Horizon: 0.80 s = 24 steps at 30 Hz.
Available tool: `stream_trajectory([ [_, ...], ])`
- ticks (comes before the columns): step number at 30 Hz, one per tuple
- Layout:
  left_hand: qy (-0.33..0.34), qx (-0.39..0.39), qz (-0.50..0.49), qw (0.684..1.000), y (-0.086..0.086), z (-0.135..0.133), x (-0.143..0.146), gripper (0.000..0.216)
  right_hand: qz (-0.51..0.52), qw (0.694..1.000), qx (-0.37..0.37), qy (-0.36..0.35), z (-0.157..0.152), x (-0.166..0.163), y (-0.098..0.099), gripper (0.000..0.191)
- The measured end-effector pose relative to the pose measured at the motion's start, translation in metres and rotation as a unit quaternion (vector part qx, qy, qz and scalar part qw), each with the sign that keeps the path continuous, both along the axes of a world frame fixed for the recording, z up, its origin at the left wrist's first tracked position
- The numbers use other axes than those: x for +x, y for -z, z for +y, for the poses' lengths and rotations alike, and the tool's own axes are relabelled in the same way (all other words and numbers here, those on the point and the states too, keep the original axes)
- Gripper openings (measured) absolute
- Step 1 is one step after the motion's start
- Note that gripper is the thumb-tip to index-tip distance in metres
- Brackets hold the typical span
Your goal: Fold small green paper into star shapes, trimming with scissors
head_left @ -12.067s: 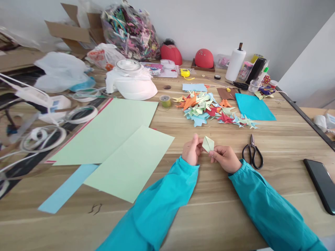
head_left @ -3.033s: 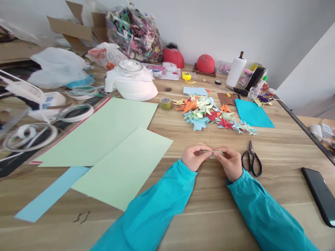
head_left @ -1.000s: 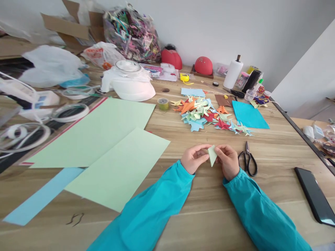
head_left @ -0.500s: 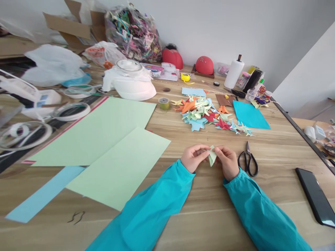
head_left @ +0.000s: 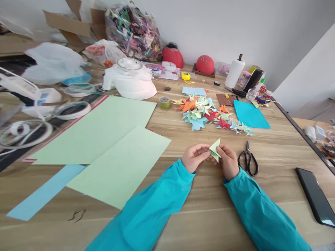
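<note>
Between both hands is a small piece of folded light-green paper [head_left: 215,148], with a pointed tip upward and layered folds below. My left hand [head_left: 195,157] pinches its left edge between thumb and fingers. On the other side, my right hand [head_left: 227,160] grips the right edge the same way. Black-handled scissors [head_left: 248,159] lie just right of my right hand, blades pointing away. Beyond the hands is a heap of folded paper cranes [head_left: 200,111] in green, orange, red and blue.
Large green sheets [head_left: 123,167] and a blue paper strip [head_left: 44,193] lie at left. A turquoise sheet [head_left: 251,114] is behind the scissors. A spool of thread [head_left: 164,102] stands left of the heap. A phone [head_left: 315,195] rests at right, coiled white tubing [head_left: 24,136] far left.
The folded green paper has been turned in my fingers, so its point now stands up higher and more of its layers show. Both hands stay in nearly the same place.
</note>
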<state>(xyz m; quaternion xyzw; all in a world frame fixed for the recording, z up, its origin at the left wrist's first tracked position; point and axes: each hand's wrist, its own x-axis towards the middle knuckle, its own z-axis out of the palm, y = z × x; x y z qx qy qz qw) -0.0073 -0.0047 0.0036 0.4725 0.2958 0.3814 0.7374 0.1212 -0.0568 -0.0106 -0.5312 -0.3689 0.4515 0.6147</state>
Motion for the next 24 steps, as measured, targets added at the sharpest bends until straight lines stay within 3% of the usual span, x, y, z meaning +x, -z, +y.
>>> stream_trajectory([
  [8,-0.006,0.016,-0.003,1.0,0.002,0.0,0.0,0.03,-0.027,1.0,0.001,0.002,-0.002,-0.003,-0.005,0.025],
  [17,-0.08,0.17,0.051,0.981,0.008,0.002,0.001,0.01,-0.053,0.999,0.004,0.012,-0.002,-0.006,-0.007,0.031],
  [24,-0.12,0.23,0.056,0.964,0.016,0.007,-0.001,0.013,-0.045,0.998,0.033,0.034,-0.002,-0.005,-0.006,0.022],
])
